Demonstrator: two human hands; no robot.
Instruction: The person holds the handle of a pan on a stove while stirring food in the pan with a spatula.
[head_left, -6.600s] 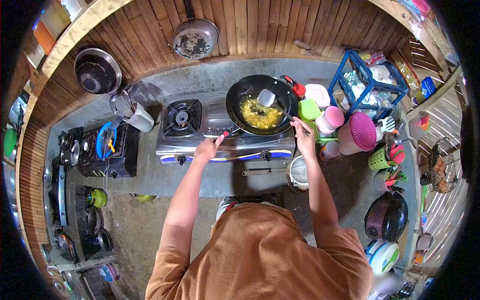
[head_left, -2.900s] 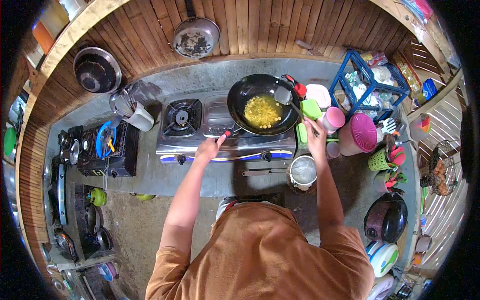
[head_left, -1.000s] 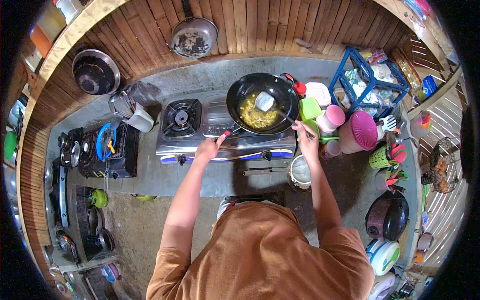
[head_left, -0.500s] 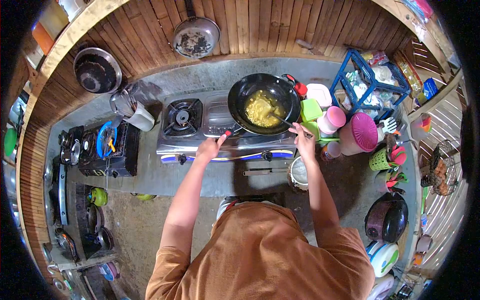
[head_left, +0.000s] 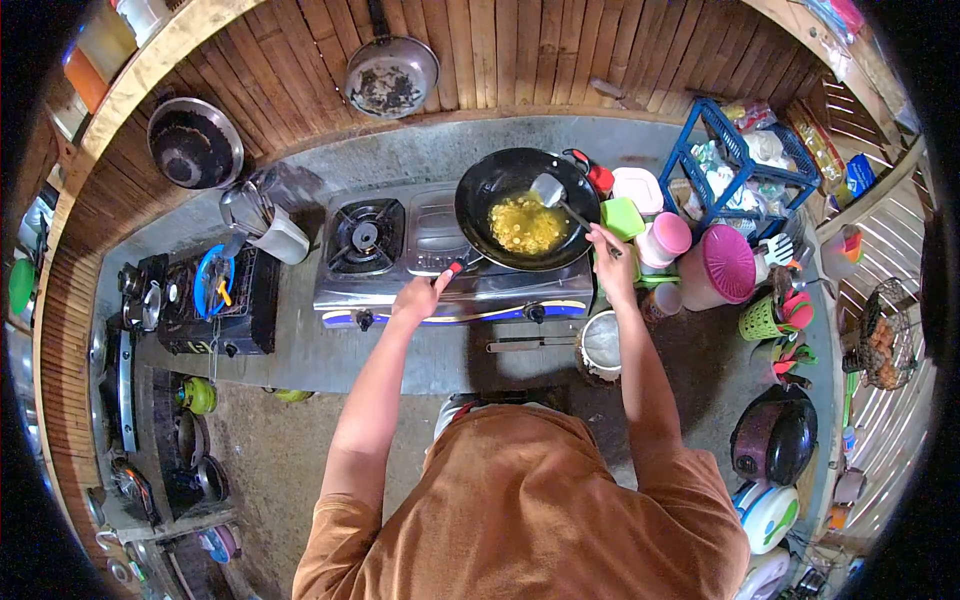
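A black wok [head_left: 482, 205] sits over the right side of the steel gas stove [head_left: 430, 285]. Yellow oil with pale, chopped pieces of food [head_left: 525, 228] lies in its bottom. My left hand [head_left: 421, 296] is closed around the wok's red-tipped handle [head_left: 456, 267], at the near left of the wok. In my right hand [head_left: 610, 262] is the dark handle of a spatula [head_left: 548, 189]. The spatula's grey metal blade is inside the wok, at the right end of the food, towards the far side.
Plastic containers [head_left: 671, 233] and a pink-lidded tub [head_left: 727, 262] crowd the wok's right side. A blue rack [head_left: 735, 140] stands behind them. Near the counter's front are a strainer [head_left: 602, 342] and a knife-like tool [head_left: 518, 344]. A second burner [head_left: 365, 235] is on the left.
The spatula blade has moved from the food up towards the wok's far side, and my right hand has shifted slightly. My left hand stays on the wok handle.
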